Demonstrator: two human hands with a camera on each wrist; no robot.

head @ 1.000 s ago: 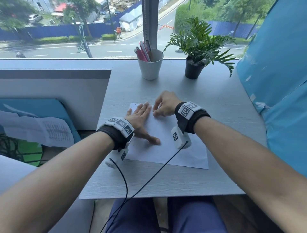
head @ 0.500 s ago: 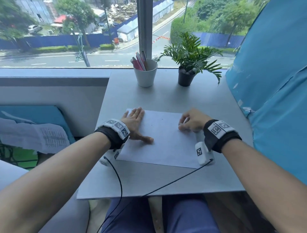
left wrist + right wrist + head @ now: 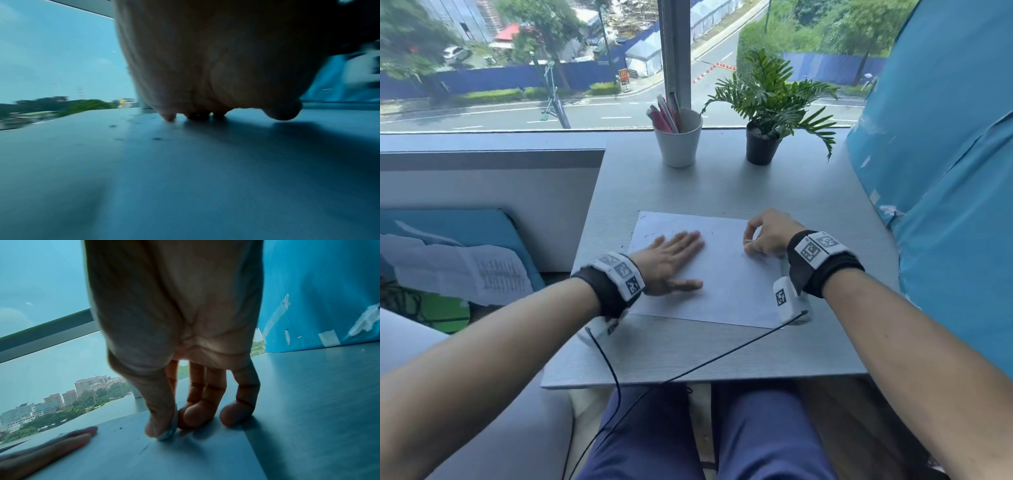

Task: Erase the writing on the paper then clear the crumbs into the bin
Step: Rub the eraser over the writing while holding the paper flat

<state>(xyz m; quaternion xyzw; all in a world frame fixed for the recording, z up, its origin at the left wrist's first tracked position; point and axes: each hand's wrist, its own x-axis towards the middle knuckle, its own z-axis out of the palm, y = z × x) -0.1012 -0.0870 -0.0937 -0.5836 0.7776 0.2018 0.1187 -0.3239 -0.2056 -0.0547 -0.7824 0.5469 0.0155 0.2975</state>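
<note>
We are looking at a white sheet of paper (image 3: 722, 274) lying on the grey wood-grain table (image 3: 722, 353). Our left hand (image 3: 671, 260) is lying on its left part, our right hand (image 3: 770, 233) on its right part. Behind the paper, a white cup of pens (image 3: 678, 144) is standing left of a small black-potted green plant (image 3: 762, 147).

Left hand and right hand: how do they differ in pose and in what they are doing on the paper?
The left hand lies flat with straight fingers on the paper; the right hand is curled. The left hand holds nothing; the right hand pinches a small white eraser against the sheet. The left hand is near the crumbs; the right hand is toward the sheet's right side. Both touch the paper.
</note>
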